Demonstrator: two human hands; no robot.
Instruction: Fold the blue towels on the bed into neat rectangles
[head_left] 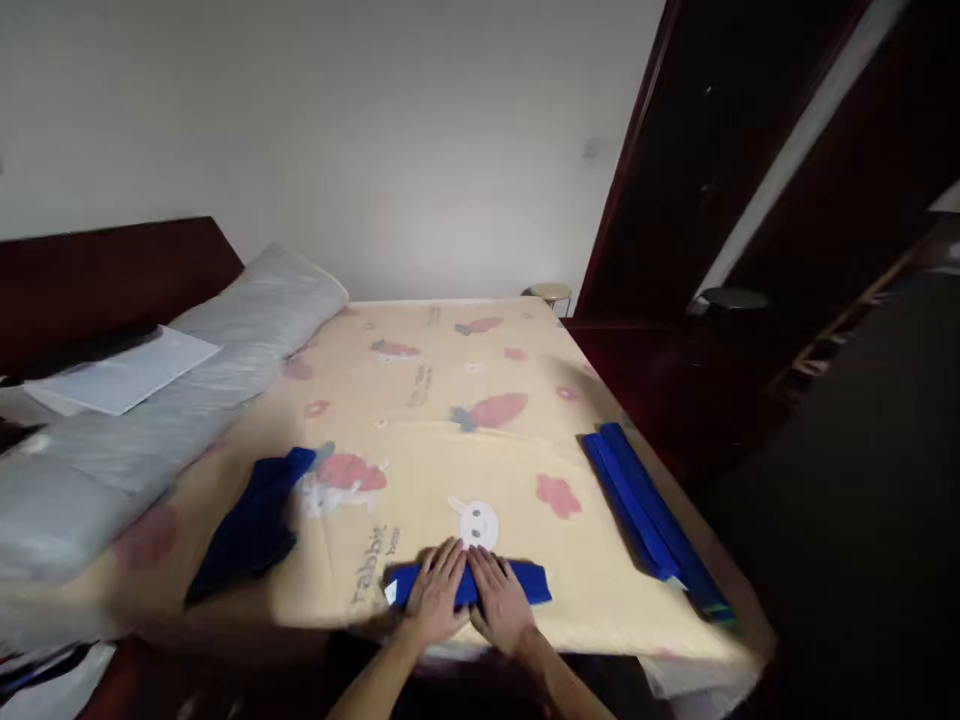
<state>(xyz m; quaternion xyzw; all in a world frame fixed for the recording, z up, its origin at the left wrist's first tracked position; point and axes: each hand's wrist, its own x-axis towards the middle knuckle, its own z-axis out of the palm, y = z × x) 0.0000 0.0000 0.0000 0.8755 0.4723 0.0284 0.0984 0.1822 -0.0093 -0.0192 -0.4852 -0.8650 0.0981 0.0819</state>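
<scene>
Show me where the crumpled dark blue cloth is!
In the head view, the crumpled dark blue cloth lies left on the yellow printed bedsheet, between the long grey pillow and the left hand.

The room is dim, with a soft pale glow on the wall [420, 170] beyond the bed [420, 440]; the near middle of the bed is the better lit part, yellowish and fairly even, while its near left corner sinks into shadow; right of the bed, the doors [697, 180] and floor [637, 380] go almost black, their detail lost; left of it, the paper [124, 370] catches some light; things toward the outer edges look smeared and stretched, and the small print on the bed is soft.
</scene>
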